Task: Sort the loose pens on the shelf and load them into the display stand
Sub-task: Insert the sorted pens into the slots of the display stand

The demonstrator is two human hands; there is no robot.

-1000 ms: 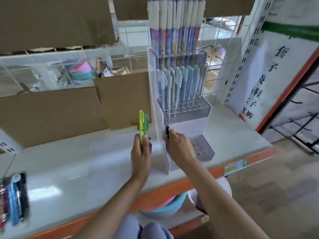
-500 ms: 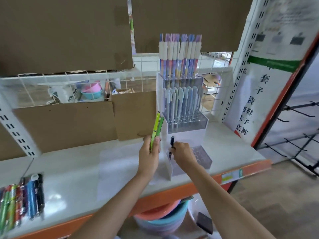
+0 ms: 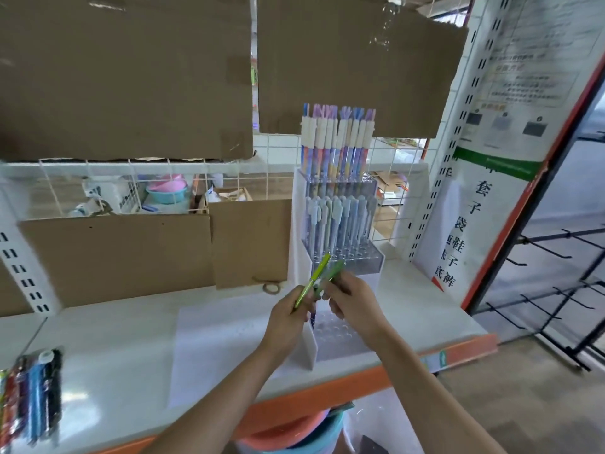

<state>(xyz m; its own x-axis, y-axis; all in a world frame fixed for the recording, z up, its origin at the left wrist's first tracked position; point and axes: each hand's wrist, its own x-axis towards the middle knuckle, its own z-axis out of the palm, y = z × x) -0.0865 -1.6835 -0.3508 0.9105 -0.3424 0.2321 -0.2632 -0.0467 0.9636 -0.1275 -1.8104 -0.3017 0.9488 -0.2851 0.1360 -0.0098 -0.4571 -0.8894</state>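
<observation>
A tiered clear display stand (image 3: 343, 257) sits on the white shelf (image 3: 131, 339). Its top tier holds purple-and-white pens (image 3: 337, 139) and its middle tier holds pale blue pens (image 3: 337, 217). The bottom tier (image 3: 337, 332) shows open holes and one dark pen at its left edge. My left hand (image 3: 288, 322) grips green pens (image 3: 316, 278) that point up toward the stand. My right hand (image 3: 352, 299) pinches the darker green pen of that bunch. A bunch of loose pens (image 3: 32, 394) lies at the shelf's front left.
Cardboard sheets (image 3: 124, 253) cover the wire back panel behind the shelf. A white paper sheet (image 3: 222, 339) lies under my left arm. Plastic basins (image 3: 294, 434) sit below the orange shelf edge (image 3: 458, 352). A metal rack (image 3: 556, 273) stands on the right.
My right hand has left the dark pen in the bottom tier and risen to the green pens in my left hand. The view has tilted up and back.
</observation>
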